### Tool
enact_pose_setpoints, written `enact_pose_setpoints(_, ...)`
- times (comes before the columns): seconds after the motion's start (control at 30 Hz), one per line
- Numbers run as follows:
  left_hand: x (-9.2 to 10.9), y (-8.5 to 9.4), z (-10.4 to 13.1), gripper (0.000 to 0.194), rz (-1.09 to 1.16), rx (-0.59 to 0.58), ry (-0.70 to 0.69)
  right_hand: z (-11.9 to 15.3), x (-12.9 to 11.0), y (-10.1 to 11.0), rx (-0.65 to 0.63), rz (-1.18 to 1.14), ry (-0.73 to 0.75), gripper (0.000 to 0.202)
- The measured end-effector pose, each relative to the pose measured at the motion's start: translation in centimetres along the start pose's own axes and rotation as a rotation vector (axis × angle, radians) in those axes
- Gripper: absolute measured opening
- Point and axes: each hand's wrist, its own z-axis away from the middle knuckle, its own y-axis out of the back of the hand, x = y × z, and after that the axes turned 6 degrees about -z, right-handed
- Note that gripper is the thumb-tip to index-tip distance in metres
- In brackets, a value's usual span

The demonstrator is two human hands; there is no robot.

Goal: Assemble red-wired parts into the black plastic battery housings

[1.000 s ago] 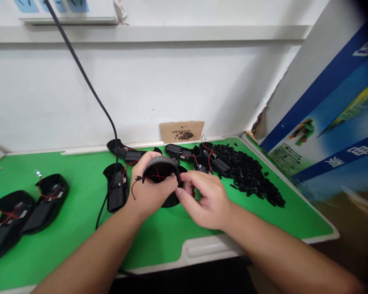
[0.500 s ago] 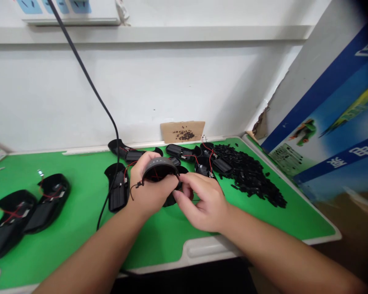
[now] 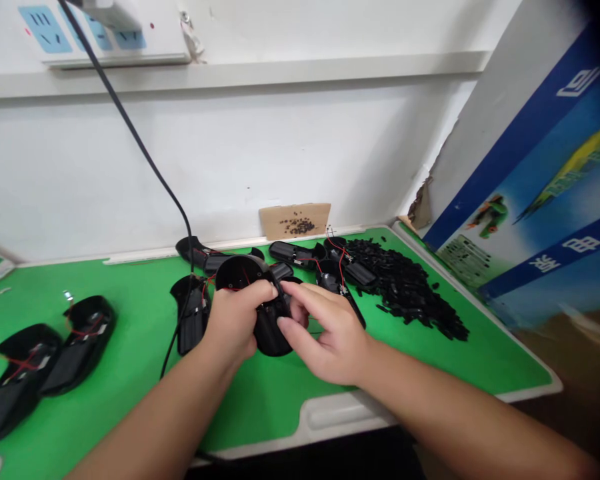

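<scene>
A black plastic housing (image 3: 273, 331) with a rounded, cup-like end and red wires inside is held up over the green table, its open side towards me. My left hand (image 3: 233, 317) is closed around its left side, thumb laid across the middle. At its right edge, my right hand (image 3: 330, 330) has its index finger and thumb against the housing, the other fingers curled in. Whether a small part sits between those right fingertips is hidden. Behind and around lie several similar black housings (image 3: 193, 323) with red wires.
A heap of small black plastic pieces (image 3: 405, 283) spreads at right. Tiny dark parts lie on a cardboard piece (image 3: 275, 220) by the wall. A black cable (image 3: 145, 140) hangs down across the left side. Two more wired housings (image 3: 80, 347) rest at far left on the green table (image 3: 145, 413).
My left hand has turned the housing from edge-on so its inside now faces me. The right hand stays at its right edge. The view has tilted slightly up.
</scene>
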Motion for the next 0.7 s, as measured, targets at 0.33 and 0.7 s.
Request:
enact_pose_setpoints(0.33, 0.1, -0.5, 0.1, 0.028, 0.261, -0.064, 0.197, -0.2, 0.2, -0.6, 0.07, -0.021, -0.121, 0.04)
enact_pose_setpoints(0.7, 0.4, 0.3, 0.4, 0.029, 0.404, -0.411, 0.135, 0.3, -0.1, -1.2, 0.114, -0.174, -0.218, 0.034)
